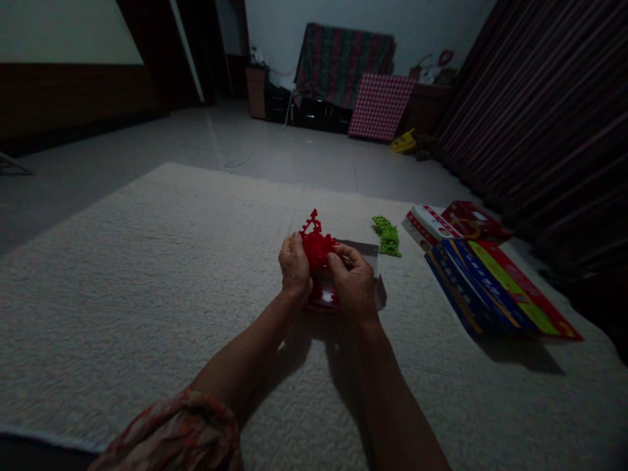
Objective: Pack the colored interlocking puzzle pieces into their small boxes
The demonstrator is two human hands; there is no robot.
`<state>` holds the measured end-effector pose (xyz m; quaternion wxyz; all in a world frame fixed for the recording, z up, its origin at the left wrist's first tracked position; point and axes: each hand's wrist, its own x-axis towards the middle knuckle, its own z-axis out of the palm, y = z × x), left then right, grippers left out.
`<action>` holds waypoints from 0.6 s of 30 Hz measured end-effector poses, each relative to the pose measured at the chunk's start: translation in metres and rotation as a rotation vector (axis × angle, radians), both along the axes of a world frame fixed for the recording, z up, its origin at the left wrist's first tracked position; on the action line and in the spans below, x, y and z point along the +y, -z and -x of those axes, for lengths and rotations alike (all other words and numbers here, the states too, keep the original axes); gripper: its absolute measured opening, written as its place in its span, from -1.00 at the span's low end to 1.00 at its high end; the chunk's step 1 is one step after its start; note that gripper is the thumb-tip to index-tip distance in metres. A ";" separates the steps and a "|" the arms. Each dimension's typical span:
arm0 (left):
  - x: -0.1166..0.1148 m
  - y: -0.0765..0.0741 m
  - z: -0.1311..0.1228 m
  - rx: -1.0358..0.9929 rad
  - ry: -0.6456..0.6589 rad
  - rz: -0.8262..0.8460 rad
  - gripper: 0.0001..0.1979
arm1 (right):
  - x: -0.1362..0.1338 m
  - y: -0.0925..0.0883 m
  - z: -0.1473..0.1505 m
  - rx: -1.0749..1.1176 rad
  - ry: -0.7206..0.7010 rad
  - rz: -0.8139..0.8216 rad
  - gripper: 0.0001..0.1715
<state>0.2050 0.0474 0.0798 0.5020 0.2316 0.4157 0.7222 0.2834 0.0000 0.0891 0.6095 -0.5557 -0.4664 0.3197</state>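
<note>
Both hands hold a cluster of red plastic building pieces [318, 248] with notched edges, one triangular piece sticking up at its top. My left hand [295, 265] is closed around the left side, its thumb along the edge. On the right side, my right hand [354, 278] pinches the cluster between thumb and fingers. Below and behind the hands lies an open cardboard box [379, 291] with raised flaps; more red pieces [324, 296] show at its near part. Some of the cluster and much of the box are hidden by my hands.
A pale quilted mat [147, 261] covers the floor. Green plastic pieces [387, 237] lie just right of the box. Farther right are a white-and-red box [430, 226], a dark red box [473, 221] and a colourful printed box [490, 284]. Dark curtains [549, 131] hang along the right.
</note>
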 end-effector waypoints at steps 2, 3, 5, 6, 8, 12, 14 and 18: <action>0.003 0.003 0.002 0.050 -0.007 -0.019 -0.74 | 0.000 0.000 0.003 0.037 -0.006 0.002 -0.72; 0.004 0.005 0.003 0.085 -0.019 -0.029 -0.74 | -0.001 -0.001 0.004 0.049 -0.013 -0.004 -0.72; 0.008 0.008 0.007 0.172 -0.054 -0.048 -0.74 | -0.002 -0.004 0.007 0.072 -0.030 -0.016 -0.73; 0.009 0.010 0.009 0.211 -0.071 -0.057 -0.73 | -0.004 -0.006 0.008 0.086 -0.032 -0.023 -0.73; 0.012 0.013 0.013 0.264 -0.090 -0.074 -0.72 | -0.006 -0.010 0.008 0.116 -0.013 -0.032 -0.73; 0.016 0.017 0.016 0.272 -0.083 -0.086 -0.70 | -0.009 -0.016 -0.003 0.193 0.029 -0.016 -0.70; 0.018 0.016 0.016 0.244 -0.082 -0.085 -0.70 | -0.010 -0.018 -0.013 0.175 0.032 -0.020 -0.69; 0.018 0.009 0.018 0.135 -0.068 -0.076 -0.71 | -0.016 -0.021 -0.037 -0.025 0.002 -0.039 -0.73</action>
